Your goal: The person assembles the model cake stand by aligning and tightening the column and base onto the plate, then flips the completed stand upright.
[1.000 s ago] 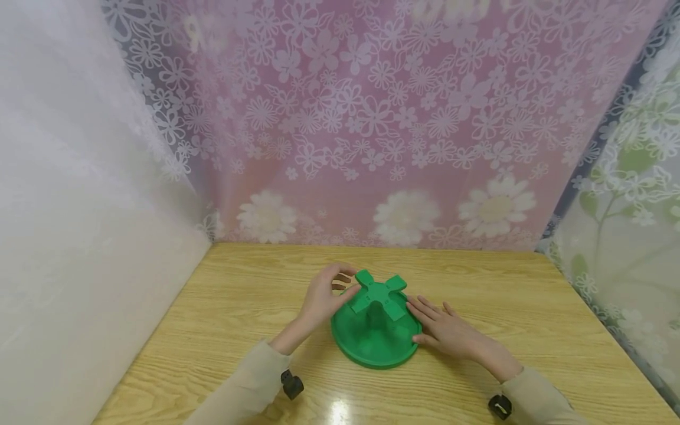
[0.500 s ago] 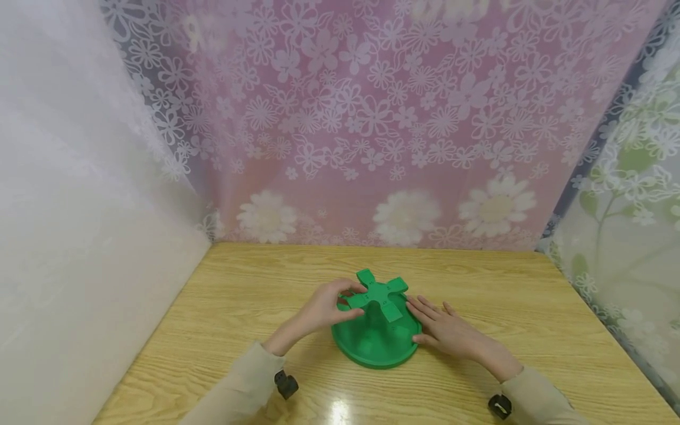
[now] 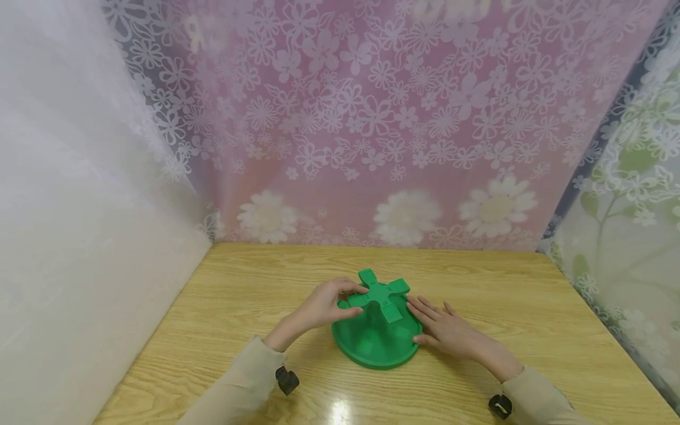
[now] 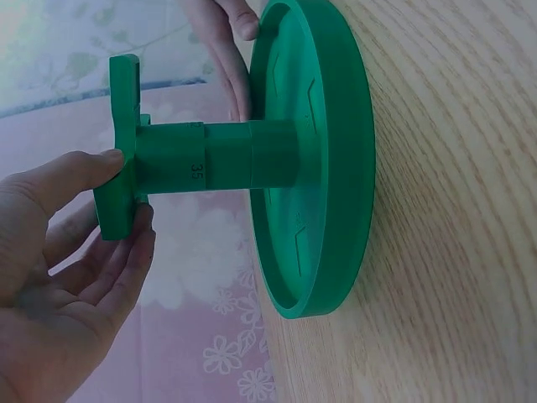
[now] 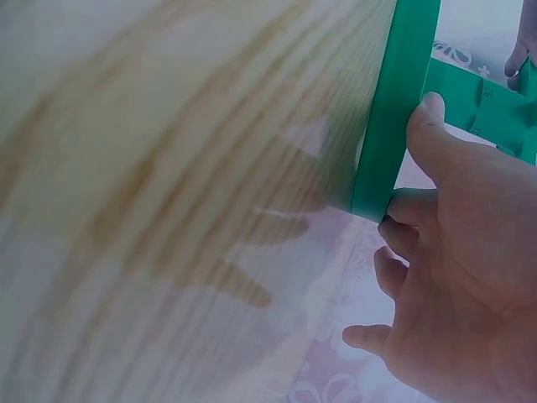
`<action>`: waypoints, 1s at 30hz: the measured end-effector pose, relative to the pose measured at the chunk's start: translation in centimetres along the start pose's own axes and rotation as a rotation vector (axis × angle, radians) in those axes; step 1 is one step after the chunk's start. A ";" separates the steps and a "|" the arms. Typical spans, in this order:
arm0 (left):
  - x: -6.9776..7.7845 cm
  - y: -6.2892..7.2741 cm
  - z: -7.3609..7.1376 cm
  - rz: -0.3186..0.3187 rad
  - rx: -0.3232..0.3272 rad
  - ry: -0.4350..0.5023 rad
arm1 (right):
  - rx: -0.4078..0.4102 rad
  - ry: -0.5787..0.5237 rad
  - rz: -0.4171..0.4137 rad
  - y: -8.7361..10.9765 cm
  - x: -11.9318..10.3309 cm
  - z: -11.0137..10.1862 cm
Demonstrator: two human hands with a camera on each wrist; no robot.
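A green plastic stand is on the table, with a round rimmed base (image 3: 366, 353), an upright column (image 4: 226, 155) and a cross-shaped top (image 3: 379, 293). In the left wrist view the column bears the number 35. My left hand (image 3: 323, 305) pinches the left arm of the cross, thumb on one face and fingers on the other. At the base's right rim lies my right hand (image 3: 451, 332), its fingers mostly straight and touching the edge; the thumb (image 5: 434, 113) reaches onto the rim. Part of the cross's left arm is hidden by my left fingers.
The stand is on a wood-grain table (image 3: 255, 271). Pink floral cloth (image 3: 340, 118) hangs at the back, a white sheet (image 3: 95, 206) on the left and flowered cloth (image 3: 632, 236) on the right. Small black devices (image 3: 287, 381) sit at both sleeves.
My left hand has come down onto the left arm of the cross and pinched it. The cross has turned slightly clockwise as seen from above. My right hand and the base stay put.
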State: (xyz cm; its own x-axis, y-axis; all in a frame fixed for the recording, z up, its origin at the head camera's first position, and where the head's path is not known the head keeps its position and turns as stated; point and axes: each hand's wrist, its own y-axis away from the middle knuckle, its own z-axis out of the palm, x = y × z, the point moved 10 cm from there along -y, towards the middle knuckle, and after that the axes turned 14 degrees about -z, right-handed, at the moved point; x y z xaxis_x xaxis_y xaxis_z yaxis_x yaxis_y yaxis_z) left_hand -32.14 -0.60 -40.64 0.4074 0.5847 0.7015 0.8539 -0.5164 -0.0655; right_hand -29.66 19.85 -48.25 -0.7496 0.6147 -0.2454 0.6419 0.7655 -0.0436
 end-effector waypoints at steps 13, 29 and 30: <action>-0.5 0.1 0.2 0.025 -0.024 0.050 | 0.000 0.013 0.000 0.1 0.0 0.0; -3.2 1.5 -1.9 -0.043 0.126 0.253 | 0.051 -0.110 -0.020 0.2 -0.2 -1.4; -3.5 1.6 -2.1 -0.056 0.139 0.258 | 0.058 -0.124 -0.013 0.3 -0.2 -1.5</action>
State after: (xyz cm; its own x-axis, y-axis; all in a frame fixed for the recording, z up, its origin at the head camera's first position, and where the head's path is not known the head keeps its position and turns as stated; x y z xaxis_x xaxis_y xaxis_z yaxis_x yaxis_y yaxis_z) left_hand -32.86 -4.76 -41.74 0.2778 0.4222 0.8629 0.9160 -0.3871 -0.1055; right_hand -29.61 20.23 -46.75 -0.7344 0.5739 -0.3624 0.6433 0.7587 -0.1022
